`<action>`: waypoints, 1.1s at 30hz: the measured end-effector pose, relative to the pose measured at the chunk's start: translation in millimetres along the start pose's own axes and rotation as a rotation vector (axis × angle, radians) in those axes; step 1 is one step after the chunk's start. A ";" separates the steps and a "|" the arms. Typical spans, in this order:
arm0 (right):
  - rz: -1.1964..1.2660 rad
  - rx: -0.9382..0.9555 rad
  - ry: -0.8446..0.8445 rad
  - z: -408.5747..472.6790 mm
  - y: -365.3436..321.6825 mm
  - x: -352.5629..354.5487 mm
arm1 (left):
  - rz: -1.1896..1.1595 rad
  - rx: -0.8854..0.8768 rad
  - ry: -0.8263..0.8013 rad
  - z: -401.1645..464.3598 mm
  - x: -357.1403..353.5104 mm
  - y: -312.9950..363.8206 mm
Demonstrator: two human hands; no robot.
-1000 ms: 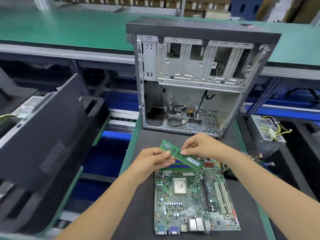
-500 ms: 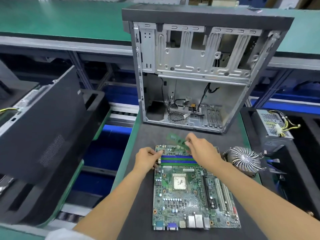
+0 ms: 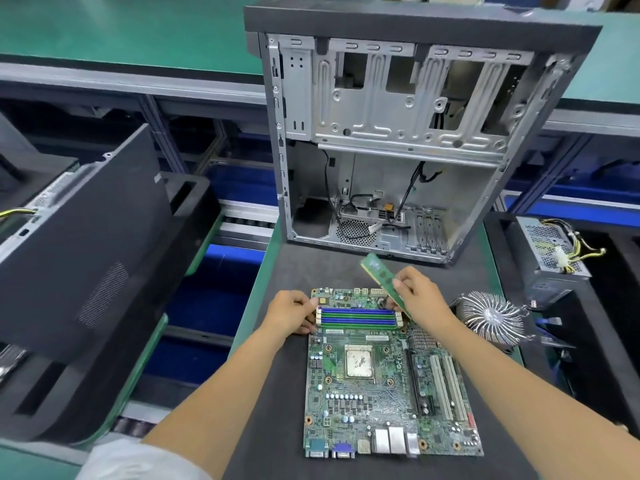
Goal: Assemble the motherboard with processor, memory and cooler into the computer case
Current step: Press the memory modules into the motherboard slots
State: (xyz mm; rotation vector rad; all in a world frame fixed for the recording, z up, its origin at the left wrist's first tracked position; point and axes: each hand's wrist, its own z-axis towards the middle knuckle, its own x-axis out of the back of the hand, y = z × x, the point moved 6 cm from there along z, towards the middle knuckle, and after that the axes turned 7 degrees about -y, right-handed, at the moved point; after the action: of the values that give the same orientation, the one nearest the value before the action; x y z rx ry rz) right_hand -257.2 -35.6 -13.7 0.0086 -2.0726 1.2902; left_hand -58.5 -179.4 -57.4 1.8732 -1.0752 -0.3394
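The memory module [image 3: 382,281] is being pinched near its lower end by the right hand [image 3: 420,295], tilted with its far end rising toward the case, so that its lower end is hanging just above the right end of the memory slots [image 3: 358,317]; the tilt is probably leaving those slots in sight while the module is being lined up. The left hand [image 3: 290,315] is resting its curled fingertips against the white latches at the left end of the slots, apparently opening them or steadying the board; no object is being held in this grip. The motherboard [image 3: 388,393] is lying flat on the dark tabletop [image 3: 277,427], its processor [image 3: 360,361] already sitting in the socket. The finned cooler [image 3: 493,318] is waiting just right of the board, not yet mounted. The open computer case [image 3: 408,140] is standing beyond, its bay facing the person.
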 end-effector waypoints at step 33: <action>-1.033 0.543 -0.141 -4.5 -41.2 -51.1 | -0.270 -0.118 -0.014 -9.7 -1.2 -1.1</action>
State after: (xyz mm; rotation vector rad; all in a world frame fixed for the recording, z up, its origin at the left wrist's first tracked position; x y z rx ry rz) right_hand -201.5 -70.0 -8.0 1.2528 -1.3642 1.1017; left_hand -52.7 -172.6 -53.4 1.9131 -0.7931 -0.5592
